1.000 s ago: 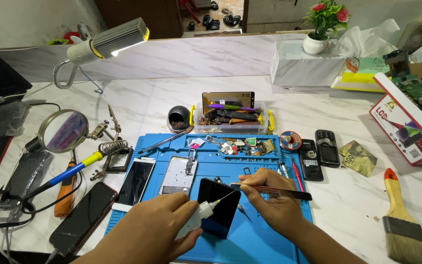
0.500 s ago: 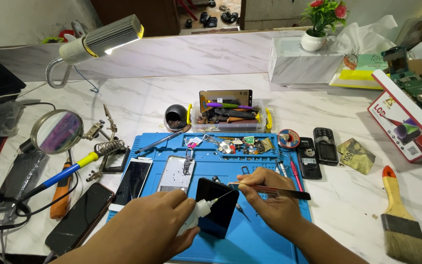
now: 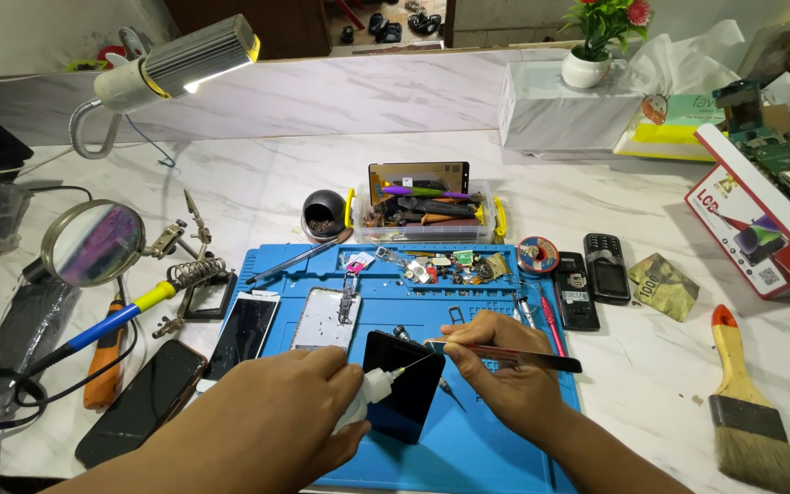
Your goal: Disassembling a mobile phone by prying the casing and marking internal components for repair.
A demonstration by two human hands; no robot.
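Observation:
My left hand [image 3: 272, 421] grips a small white glue bottle [image 3: 365, 396] whose thin nozzle points up and right over a black phone screen [image 3: 404, 389] lying on the blue repair mat [image 3: 468, 457]. My right hand [image 3: 505, 370] pinches a flat metal pry tool [image 3: 523, 355] with a dark handle, its tip near the screen's top right corner, close to the nozzle tip. Both hands hover at the mat's front centre.
Other phones [image 3: 244, 329] and an opened phone [image 3: 325, 318] lie on the mat's left. A soldering iron [image 3: 102, 331], magnifier [image 3: 91, 242], lamp [image 3: 176, 64], parts box [image 3: 427, 215], two keypad phones [image 3: 605, 267] and a paintbrush [image 3: 747, 412] surround it.
Both hands hold nearly the same pose; the glue nozzle and pry tool stay over the screen, with only slight shifts.

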